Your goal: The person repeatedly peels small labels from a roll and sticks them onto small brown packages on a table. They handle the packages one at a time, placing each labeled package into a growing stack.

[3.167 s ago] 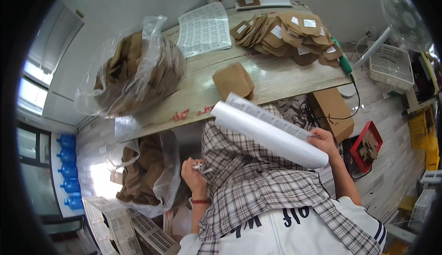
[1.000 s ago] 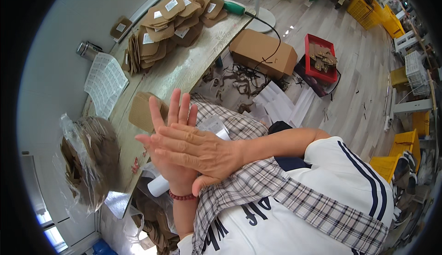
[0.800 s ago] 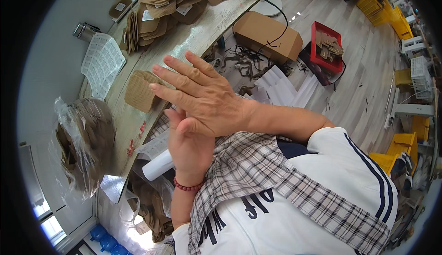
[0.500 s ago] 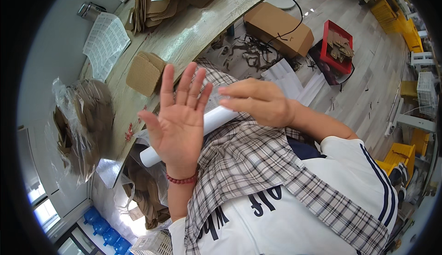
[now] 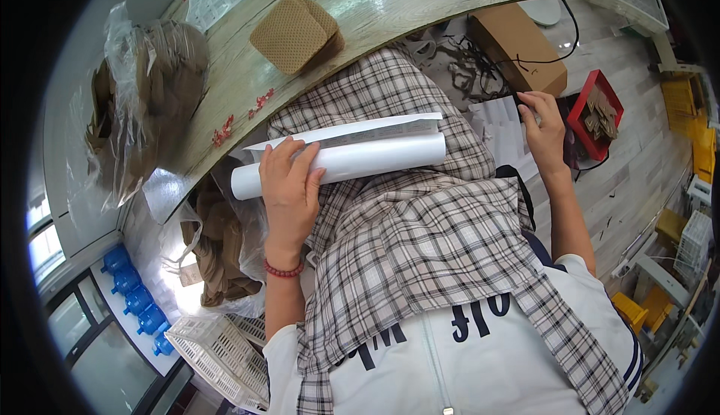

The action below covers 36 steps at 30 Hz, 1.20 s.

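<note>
Our left hand (image 5: 289, 197) gripping a paper roll (image 5: 375, 161), right hand (image 5: 547, 128), fingers parted; brown pieces (image 5: 294, 34), carton (image 5: 511, 36); pale table (image 5: 232, 89), grey floor (image 5: 600, 197)

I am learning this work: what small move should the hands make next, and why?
Probably bring the right hand to the right end of the white roll: only the left hand is on it, near its left end, and its outer flap stands loose.

White paper roll (image 5: 382, 158) across the checked apron (image 5: 405, 242), left hand (image 5: 289, 197) over its left end, touching, right hand (image 5: 544, 126) well apart, loosely curved, near red box (image 5: 580, 112), brown textured pads (image 5: 294, 34) overlapping on bench (image 5: 390, 21), clear bag (image 5: 118, 44) of brown pieces at far left.
</note>
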{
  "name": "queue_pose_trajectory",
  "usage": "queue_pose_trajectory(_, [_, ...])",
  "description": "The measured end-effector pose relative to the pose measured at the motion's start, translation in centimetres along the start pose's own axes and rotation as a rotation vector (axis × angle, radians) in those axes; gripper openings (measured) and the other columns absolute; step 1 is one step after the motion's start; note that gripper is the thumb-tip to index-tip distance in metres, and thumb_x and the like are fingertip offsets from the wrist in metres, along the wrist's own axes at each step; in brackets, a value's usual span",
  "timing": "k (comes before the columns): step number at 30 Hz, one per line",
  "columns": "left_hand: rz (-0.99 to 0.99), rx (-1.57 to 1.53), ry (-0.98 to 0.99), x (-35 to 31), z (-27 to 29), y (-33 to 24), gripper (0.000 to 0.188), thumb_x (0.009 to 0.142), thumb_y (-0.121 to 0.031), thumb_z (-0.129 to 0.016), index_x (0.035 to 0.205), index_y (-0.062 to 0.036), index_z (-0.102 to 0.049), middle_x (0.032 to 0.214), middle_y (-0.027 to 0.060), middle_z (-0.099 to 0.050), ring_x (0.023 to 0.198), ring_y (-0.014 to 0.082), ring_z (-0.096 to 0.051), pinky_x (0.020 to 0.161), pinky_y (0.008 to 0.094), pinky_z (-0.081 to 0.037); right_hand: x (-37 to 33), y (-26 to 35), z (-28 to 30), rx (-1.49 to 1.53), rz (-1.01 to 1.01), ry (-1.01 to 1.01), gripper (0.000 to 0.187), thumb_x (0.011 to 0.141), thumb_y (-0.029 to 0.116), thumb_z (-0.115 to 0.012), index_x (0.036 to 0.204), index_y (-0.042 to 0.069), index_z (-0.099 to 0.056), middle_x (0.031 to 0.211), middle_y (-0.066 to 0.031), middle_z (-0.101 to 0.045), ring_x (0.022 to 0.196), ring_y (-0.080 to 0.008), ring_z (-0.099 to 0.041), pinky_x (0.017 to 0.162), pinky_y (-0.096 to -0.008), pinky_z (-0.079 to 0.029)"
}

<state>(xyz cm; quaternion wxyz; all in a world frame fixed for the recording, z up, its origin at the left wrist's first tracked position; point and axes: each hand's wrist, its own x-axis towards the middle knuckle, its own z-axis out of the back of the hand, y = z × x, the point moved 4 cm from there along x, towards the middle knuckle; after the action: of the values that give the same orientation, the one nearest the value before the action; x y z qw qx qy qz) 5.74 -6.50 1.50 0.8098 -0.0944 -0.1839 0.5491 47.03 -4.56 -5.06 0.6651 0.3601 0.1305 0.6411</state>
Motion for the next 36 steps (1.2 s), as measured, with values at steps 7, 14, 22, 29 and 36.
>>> queue_pose_trajectory(7, [-0.052,0.019,-0.038,1.5,0.4,-0.5,0.030,0.085,-0.007,-0.066,0.115,-0.0063,-0.068,0.131,0.0131,-0.058,0.120,0.0324,-0.055,0.104,0.0449,-0.037,1.7,9.4,-7.3,0.572,-0.042,0.391,0.024,0.087,0.003,-0.068,0.111,0.000,-0.067,0.098,-0.0068,-0.066,0.091,-0.0160,-0.063,0.083,-0.0273,-0.051])
queue_pose_trajectory(14, [-0.050,-0.093,0.001,3.3,2.2,1.4,0.021,0.082,-0.001,-0.064,0.103,-0.0042,-0.060,0.117,0.0105,-0.066,0.109,0.0296,-0.058,0.099,0.0414,-0.039,4.6,9.8,-13.1,0.926,-0.307,0.629,0.016,0.092,0.007,-0.065,0.106,0.001,-0.066,0.092,-0.0002,-0.066,0.087,-0.0070,-0.058,0.078,-0.0222,-0.047])
queue_pose_trajectory(22, [0.285,-0.363,0.063,6.5,0.3,2.2,0.009,0.090,-0.007,-0.060,0.098,-0.0028,-0.062,0.083,0.0137,-0.067,0.078,0.0290,-0.066,0.071,0.0354,-0.050,7.3,16.1,-12.4,0.745,-0.127,0.662,0.016,0.088,0.005,-0.069,0.104,0.002,-0.066,0.095,-0.0029,-0.067,0.083,-0.0103,-0.061,0.076,-0.0261,-0.050])
queue_pose_trajectory(29, [0.164,-0.274,-0.127,6.9,-0.1,2.4,0.007,0.091,-0.007,-0.059,0.096,-0.0019,-0.061,0.083,0.0143,-0.065,0.076,0.0306,-0.064,0.068,0.0372,-0.049,7.3,22.8,-8.9,0.297,0.715,0.499,0.014,0.079,0.012,-0.075,0.089,0.006,-0.067,0.088,-0.0085,-0.064,0.088,-0.0292,-0.063,0.077,-0.0354,-0.052])
queue_pose_trajectory(36, [0.216,-0.361,-0.083,8.6,0.1,4.0,0.006,0.092,-0.005,-0.057,0.096,-0.0014,-0.061,0.080,0.0143,-0.064,0.073,0.0290,-0.063,0.067,0.0365,-0.048,2.7,18.8,-12.4,-0.208,0.840,0.752,0.021,0.082,0.023,-0.072,0.078,0.004,-0.064,0.086,-0.0103,-0.064,0.090,-0.0284,-0.063,0.088,-0.0409,-0.046])
